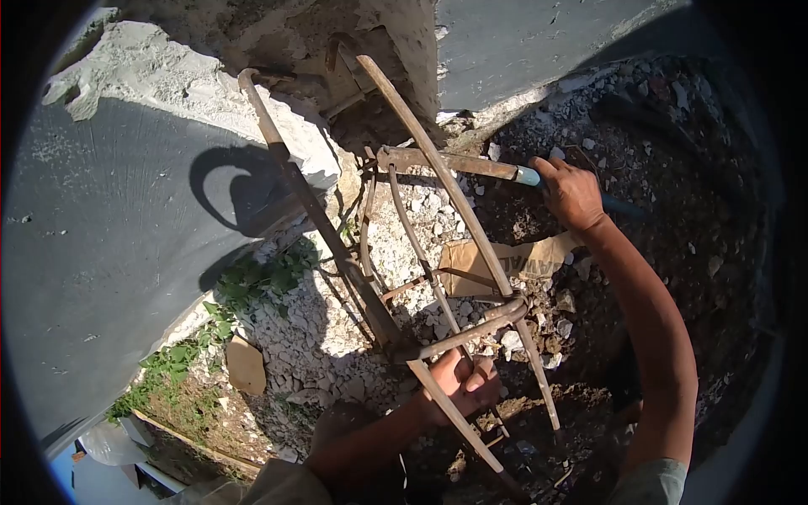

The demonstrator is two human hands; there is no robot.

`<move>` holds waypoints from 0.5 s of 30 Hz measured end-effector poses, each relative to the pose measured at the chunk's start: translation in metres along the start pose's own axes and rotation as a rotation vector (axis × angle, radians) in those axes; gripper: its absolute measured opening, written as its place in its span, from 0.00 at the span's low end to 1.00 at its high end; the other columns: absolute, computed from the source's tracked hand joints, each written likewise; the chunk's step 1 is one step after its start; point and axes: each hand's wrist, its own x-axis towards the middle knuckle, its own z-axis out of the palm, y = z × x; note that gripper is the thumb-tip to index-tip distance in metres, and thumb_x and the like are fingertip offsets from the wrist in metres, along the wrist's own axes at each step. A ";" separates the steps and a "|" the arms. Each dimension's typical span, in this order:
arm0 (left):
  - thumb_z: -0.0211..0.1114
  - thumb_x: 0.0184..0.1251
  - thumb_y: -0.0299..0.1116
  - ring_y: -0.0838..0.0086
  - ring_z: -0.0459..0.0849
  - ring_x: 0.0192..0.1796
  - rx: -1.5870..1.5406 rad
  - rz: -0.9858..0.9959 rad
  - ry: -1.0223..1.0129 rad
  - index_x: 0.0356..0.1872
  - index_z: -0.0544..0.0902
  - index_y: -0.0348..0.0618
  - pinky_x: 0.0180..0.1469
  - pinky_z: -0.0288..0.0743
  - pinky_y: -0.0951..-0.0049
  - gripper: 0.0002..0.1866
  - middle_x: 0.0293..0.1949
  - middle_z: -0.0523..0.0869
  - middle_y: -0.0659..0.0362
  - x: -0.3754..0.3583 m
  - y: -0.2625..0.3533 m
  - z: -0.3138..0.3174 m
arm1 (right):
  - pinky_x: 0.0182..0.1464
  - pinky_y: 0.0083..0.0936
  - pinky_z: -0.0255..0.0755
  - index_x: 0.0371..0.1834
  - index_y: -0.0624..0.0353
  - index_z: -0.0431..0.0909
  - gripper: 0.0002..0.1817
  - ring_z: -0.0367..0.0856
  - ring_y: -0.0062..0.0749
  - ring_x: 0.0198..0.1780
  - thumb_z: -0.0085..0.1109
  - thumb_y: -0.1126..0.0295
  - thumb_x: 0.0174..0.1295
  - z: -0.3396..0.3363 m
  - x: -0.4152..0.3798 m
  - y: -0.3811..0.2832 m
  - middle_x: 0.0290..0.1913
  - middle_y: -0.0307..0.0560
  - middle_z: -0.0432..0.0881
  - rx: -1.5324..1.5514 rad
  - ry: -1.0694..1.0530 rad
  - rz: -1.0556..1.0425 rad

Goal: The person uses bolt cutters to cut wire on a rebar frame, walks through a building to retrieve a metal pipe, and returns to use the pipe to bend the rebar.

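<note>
My right hand is closed around the light-blue handle of a flat, rusty bar tool. The tool's far end meets the top of a thin, bent steel rod. Lower down, my left hand is closed around the lower part of that rod, partly behind a thicker bar. Around both hands stand rusty reinforcing bars: a thick dark bar on the left, a long bar on the right, and a short crossing bar between them.
Broken concrete edges a grey wall on the left. Another grey wall rises at the back. White rubble, a torn brown paper bag, green weeds and dark soil cover the ground.
</note>
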 end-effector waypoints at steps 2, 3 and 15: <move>0.43 0.69 0.66 0.71 0.63 0.29 -0.005 0.017 0.064 0.23 0.66 0.47 0.37 0.58 0.71 0.31 0.22 0.64 0.63 0.001 0.000 0.003 | 0.33 0.39 0.77 0.47 0.47 0.74 0.14 0.83 0.46 0.35 0.54 0.74 0.57 -0.005 0.010 0.007 0.34 0.46 0.79 -0.019 0.034 -0.007; 0.43 0.69 0.66 0.71 0.64 0.30 -0.005 0.016 0.082 0.23 0.66 0.46 0.39 0.59 0.71 0.31 0.22 0.65 0.63 0.000 0.000 0.001 | 0.33 0.39 0.77 0.46 0.47 0.74 0.14 0.82 0.46 0.35 0.54 0.73 0.56 -0.009 0.014 0.006 0.34 0.46 0.79 -0.041 0.039 0.003; 0.36 0.76 0.59 0.77 0.65 0.32 -0.027 0.002 -0.029 0.32 0.73 0.40 0.41 0.64 0.76 0.31 0.19 0.68 0.65 -0.004 0.002 -0.014 | 0.35 0.44 0.76 0.45 0.50 0.73 0.15 0.82 0.52 0.36 0.59 0.74 0.53 0.007 -0.035 -0.038 0.35 0.50 0.80 0.187 -0.117 0.199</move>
